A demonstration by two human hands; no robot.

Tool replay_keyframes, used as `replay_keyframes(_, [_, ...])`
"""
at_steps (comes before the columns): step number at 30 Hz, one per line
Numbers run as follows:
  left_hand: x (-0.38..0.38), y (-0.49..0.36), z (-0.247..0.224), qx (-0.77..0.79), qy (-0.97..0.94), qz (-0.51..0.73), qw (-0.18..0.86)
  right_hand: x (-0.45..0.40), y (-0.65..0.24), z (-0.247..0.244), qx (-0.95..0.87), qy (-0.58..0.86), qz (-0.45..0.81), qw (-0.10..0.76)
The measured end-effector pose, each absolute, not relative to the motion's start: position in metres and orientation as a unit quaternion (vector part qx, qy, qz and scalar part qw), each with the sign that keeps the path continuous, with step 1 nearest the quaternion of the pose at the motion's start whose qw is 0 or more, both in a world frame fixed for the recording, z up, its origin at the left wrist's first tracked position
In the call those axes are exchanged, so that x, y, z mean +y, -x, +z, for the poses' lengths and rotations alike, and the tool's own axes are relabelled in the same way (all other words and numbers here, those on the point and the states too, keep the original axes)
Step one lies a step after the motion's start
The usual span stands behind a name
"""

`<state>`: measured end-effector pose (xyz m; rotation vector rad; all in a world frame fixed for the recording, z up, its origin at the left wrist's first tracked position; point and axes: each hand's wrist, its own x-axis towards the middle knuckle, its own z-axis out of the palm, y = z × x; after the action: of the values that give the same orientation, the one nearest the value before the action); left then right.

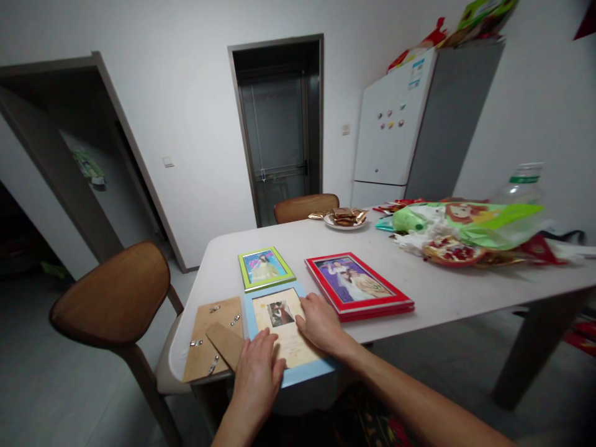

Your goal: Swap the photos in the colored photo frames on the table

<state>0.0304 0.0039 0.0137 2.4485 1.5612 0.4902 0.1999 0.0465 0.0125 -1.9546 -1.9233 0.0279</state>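
A light blue picture frame (pixel 308 371) lies at the table's front edge. Inside its border sits a cream sheet (pixel 292 341) with a small picture printed on it. My left hand (pixel 258 369) rests on the lower left of the frame, fingers spread. On the right side of the sheet, my right hand (pixel 321 320) lies with thumb and fingers apart, lightly bent. Beside my left hand is a brown backing board (pixel 200 347) with metal clips, its stand flap (pixel 226 344) angled toward the blue frame. Beyond are a green picture frame (pixel 267 285) and red picture frames (pixel 372 307), apparently stacked.
A plate (pixel 344 226) of wrapped snacks stands at the table's far side. To the right lie an opened pomegranate (pixel 454 251) and a green plastic bag (pixel 498 226), near a clear jar (pixel 524 186). Wooden chairs (pixel 114 298) stand left and behind the table.
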Motion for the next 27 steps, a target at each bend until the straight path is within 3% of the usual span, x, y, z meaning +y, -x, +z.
replay_keyframes(10, [0.0, -0.032, 0.023, 0.485, -0.856, 0.136, 0.115, 0.046, -0.196, 0.005, -0.748, 0.648, -0.013, 0.146])
replay_keyframes(13, [0.004, -0.01, 0.017, 0.492, -0.845, 0.172, 0.12, 0.045, -0.19, 0.014, -0.754, 0.632, -0.005, 0.178])
replay_keyframes(17, [0.013, 0.048, -0.007, 0.551, -0.81, 0.195, 0.06, 0.036, -0.156, 0.025, -0.804, 0.55, 0.035, 0.224])
replay_keyframes(22, [0.025, 0.111, -0.044, 0.596, -0.774, 0.212, -0.024, 0.028, -0.095, 0.024, -0.85, 0.487, 0.048, 0.194])
replay_keyframes(27, [0.035, 0.129, -0.058, 0.576, -0.771, 0.269, -0.041, 0.029, -0.069, 0.016, -0.846, 0.493, 0.052, 0.197])
